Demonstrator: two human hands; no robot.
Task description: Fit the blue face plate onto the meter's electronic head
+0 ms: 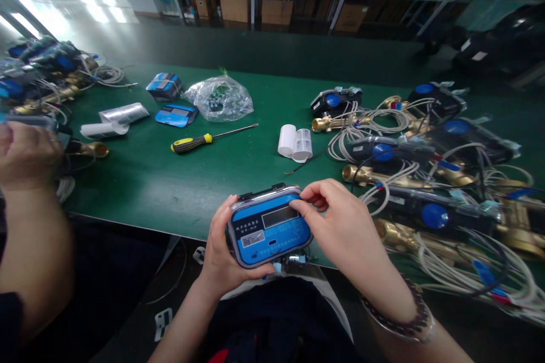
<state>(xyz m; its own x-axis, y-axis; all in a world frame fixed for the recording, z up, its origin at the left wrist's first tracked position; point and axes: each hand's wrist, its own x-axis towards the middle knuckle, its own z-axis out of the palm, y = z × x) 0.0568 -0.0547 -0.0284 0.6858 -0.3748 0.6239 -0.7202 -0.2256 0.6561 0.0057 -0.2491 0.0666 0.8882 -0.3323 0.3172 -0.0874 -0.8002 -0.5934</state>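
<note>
Near the front edge of the table I have a heat meter (276,241) with a blue face, a small grey display and a clear rim. My left hand (223,249) is wrapped round its left side and bottom, thumb along the lower edge. At the meter's upper right corner, my right hand (336,218) touches the face with thumb and forefinger pinched together; whatever lies between them is too small to make out. A small printed label with a code (253,239) is on the lower left of the face. Dark latches stick up at the top edge.
Beyond lie a yellow-black screwdriver (191,143), label rolls (287,140), a plastic bag of small parts (219,97) and blue panels (176,115). Meters with brass pipes and coiled cables (383,153) crowd the right. On the left, a co-worker's hand (29,156) is beside more meters.
</note>
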